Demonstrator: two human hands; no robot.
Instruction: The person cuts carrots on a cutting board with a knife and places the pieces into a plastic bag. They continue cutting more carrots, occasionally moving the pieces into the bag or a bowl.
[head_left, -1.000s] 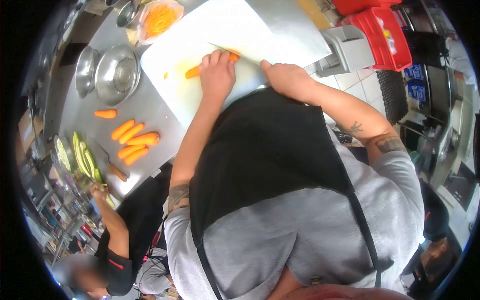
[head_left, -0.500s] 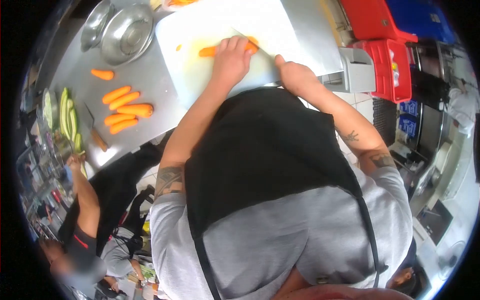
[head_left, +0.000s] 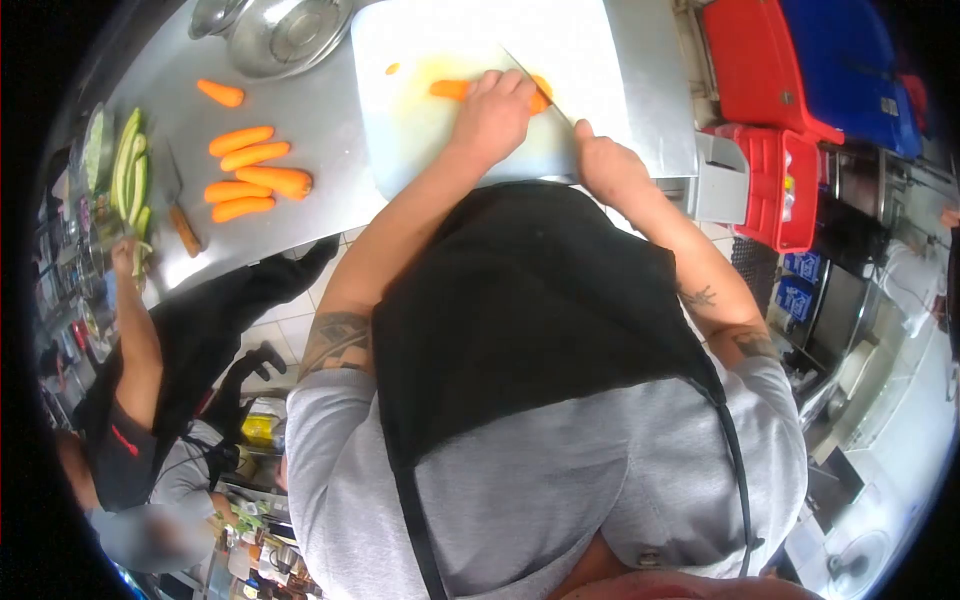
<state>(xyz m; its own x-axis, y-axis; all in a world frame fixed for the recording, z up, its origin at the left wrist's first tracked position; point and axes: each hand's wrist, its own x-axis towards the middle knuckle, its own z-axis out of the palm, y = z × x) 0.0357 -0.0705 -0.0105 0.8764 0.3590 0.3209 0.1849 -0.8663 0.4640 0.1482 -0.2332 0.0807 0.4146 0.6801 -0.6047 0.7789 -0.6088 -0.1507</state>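
Note:
My left hand (head_left: 493, 118) presses an orange carrot (head_left: 448, 89) onto the white cutting board (head_left: 395, 145), fingers closed over its middle. In my right hand (head_left: 610, 168) is the handle of a knife (head_left: 532, 77), whose blade lies across the carrot near its right end. A little carrot slice (head_left: 392, 69) rests on the board to the left. More carrots (head_left: 274, 181) lie in a loose group on the steel table, left of the board.
Metal bowls (head_left: 275, 62) stand behind the carrots. A second knife (head_left: 184, 231) with a wooden handle lies left, near green striped vegetables (head_left: 128, 170). A co-worker's arm (head_left: 139, 340) reaches in there. Red crates (head_left: 790, 240) and a grey bin (head_left: 718, 178) stand right.
The view has shifted, so the board and both hands appear further right. The knife remains at the carrot's right end, under the same grip. The co-worker's hand has shifted slightly.

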